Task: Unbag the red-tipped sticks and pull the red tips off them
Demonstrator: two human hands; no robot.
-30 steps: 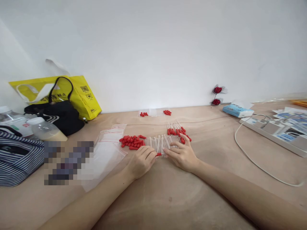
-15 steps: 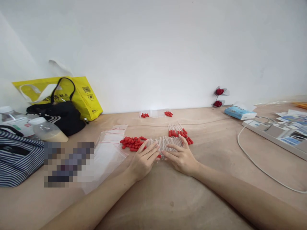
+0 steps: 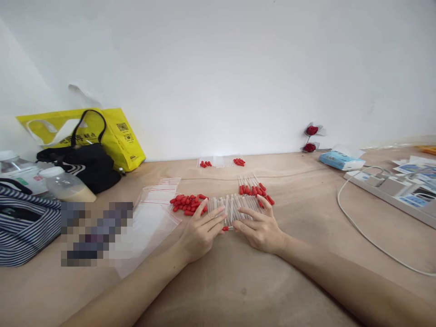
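Note:
A row of clear glass dropper tubes [image 3: 233,210] lies side by side on the table in front of me. My left hand [image 3: 202,231] rests at the row's left side, fingers stretched out over the tubes. On the right, my right hand [image 3: 260,227] has its fingers spread over the near part of the row. Neither hand visibly grips anything. A red rubber bulb [image 3: 225,229] shows at the row's near edge, between the hands. Loose red bulbs [image 3: 187,204] lie heaped beyond my left fingers. Behind the row are droppers [image 3: 252,188] with red bulbs on their near ends.
Clear zip bags [image 3: 150,218] lie to the left, near a bottle [image 3: 68,184], a striped bag [image 3: 29,227] and a yellow bag [image 3: 127,141]. Bagged droppers [image 3: 221,161] lie by the wall. A tissue pack [image 3: 340,160], power strip [image 3: 408,200] and cable [image 3: 357,238] are right.
Both hands have drawn back slightly toward me, the right also shifting a little to the right. More of the glass tubes and the near red bulb now show between them.

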